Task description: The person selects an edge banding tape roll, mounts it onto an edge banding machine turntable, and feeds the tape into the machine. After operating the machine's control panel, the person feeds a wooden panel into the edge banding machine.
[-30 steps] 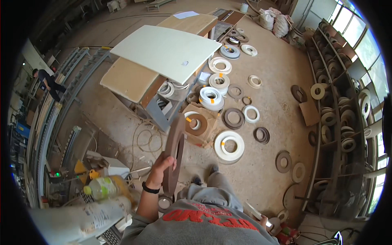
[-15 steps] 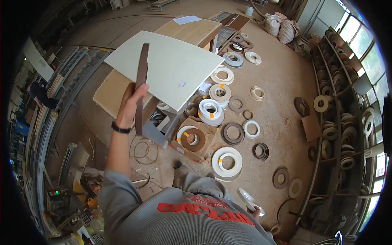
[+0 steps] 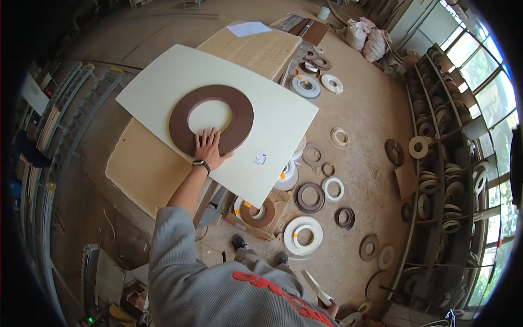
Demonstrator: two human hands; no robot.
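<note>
Two hands show: nearest, the right hand (image 3: 333,309), partly hidden, pinches the edge of a white roll (image 3: 315,285). Farther forward, the left hand (image 3: 213,150) lies with fingers spread on the near rim of a brown roll (image 3: 243,113), flat on a pale panel (image 3: 280,117) over a tan tabletop (image 3: 143,169). The panel's corner blocks part of a cardboard box (image 3: 281,203); scattered coils (image 3: 289,238) clutter the floor (image 3: 354,174) before a shelf rack (image 3: 427,229). Sacks (image 3: 374,43) stand beyond.
</note>
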